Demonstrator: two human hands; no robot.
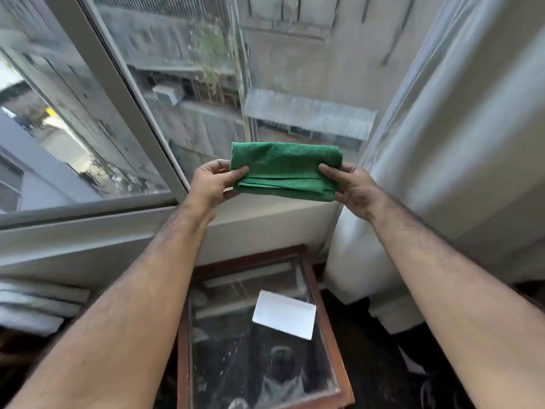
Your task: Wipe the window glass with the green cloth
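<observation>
A folded green cloth (284, 169) is held level in front of the window glass (188, 84), just above the sill. My left hand (211, 184) pinches its left end and my right hand (352, 187) pinches its right end, thumbs on top. The cloth is folded into several layers and hangs clear of the glass. The pane looks dusty and streaked, with buildings visible through it.
A white window frame (129, 93) slants down the left of the pane, and a white sill (265, 219) runs below. A pale curtain (442, 143) hangs at right. Below stands a wood-framed glass-top table (321, 305) with a white card (284, 314) on it.
</observation>
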